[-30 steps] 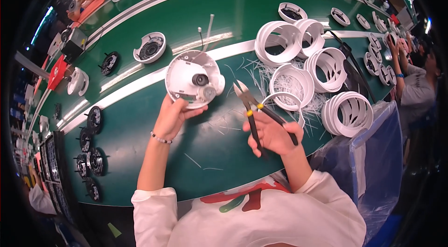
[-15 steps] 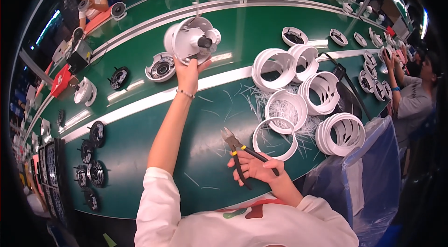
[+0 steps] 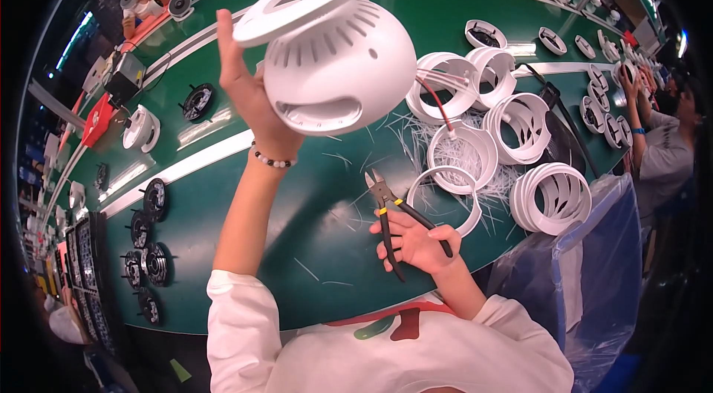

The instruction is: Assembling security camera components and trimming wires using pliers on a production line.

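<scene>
My left hand (image 3: pixel 264 114) is raised and grips a rounded white plastic housing (image 3: pixel 390 73) from its left side, thumb side hidden behind it. The housing has a row of vent slots, a long oval opening and a flat ring-shaped base on top. Thin wires, one of them red (image 3: pixel 434 99), trail out of its right side. Low over the bench, my right hand (image 3: pixel 423 244) lies palm up around the black handles of diagonal cutters (image 3: pixel 382 194) with yellow bands. Their jaws are parted and point away from me.
White ring-shaped shells (image 3: pixel 553 200) stand at the right among white plastic strips (image 3: pixel 405 140). Round black parts (image 3: pixel 156 263) lie at the left. A blue bin with clear plastic (image 3: pixel 594 259) is at the right edge. Co-workers (image 3: pixel 665 148) sit to the right and far left.
The left hand has brought the housing up and closer and turned it, so its slotted outside and base now show. The cutters stay in the right hand, hardly moved.
</scene>
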`<state>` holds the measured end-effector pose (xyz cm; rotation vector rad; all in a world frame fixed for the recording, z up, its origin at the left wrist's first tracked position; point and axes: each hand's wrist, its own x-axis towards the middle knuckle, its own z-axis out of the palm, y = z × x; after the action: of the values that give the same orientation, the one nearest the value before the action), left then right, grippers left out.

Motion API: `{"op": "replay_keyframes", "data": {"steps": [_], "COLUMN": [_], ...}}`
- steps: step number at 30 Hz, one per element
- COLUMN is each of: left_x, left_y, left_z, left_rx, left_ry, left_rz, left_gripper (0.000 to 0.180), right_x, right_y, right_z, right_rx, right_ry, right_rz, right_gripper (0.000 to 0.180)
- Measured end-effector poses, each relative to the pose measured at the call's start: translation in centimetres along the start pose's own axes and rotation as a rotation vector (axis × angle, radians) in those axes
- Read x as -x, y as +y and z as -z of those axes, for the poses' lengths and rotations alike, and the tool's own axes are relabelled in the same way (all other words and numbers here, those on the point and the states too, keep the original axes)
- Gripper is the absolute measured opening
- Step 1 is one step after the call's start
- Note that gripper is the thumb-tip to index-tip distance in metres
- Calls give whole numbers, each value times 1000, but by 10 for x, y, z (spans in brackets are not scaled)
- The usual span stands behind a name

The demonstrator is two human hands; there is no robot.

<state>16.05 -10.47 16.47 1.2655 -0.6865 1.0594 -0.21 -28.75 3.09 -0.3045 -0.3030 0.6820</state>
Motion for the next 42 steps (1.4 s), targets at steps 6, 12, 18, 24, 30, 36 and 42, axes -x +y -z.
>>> {"op": "replay_keyframes", "data": {"steps": [6, 12, 18, 24, 30, 36, 42], "left_x": [17, 15, 43, 12, -41, -24, -12], "left_y": [-25, -123, -202, -149, -196, -240, -248], "left_z": [-2, -11, -12, -15, 149, 244, 245], "left_rx": [-83, 882, 763, 168, -1212, -1459, -1463], "left_ry": [-154, 172, 104, -298, -135, -201, -321], "left_rz": [490, 1670, 1584, 1553, 577, 1217, 894], "left_gripper": [64, 38, 44, 52, 35, 59, 54], "right_x": [-1, 5, 2, 7, -15, -19, -3], "right_y": [-2, 0, 9, -6, -4, -5, 8], "right_z": [-3, -4, -2, -5, -33, -54, -26], "right_rx": [-30, -20, -52, -60, 188, 140, 224], "right_ry": [3, 34, 36, 133, 152, 199, -52], "right_rz": [16, 25, 9, 50, -345, -464, -339], "right_gripper": [77, 80, 83, 84, 79, 79, 75]}}
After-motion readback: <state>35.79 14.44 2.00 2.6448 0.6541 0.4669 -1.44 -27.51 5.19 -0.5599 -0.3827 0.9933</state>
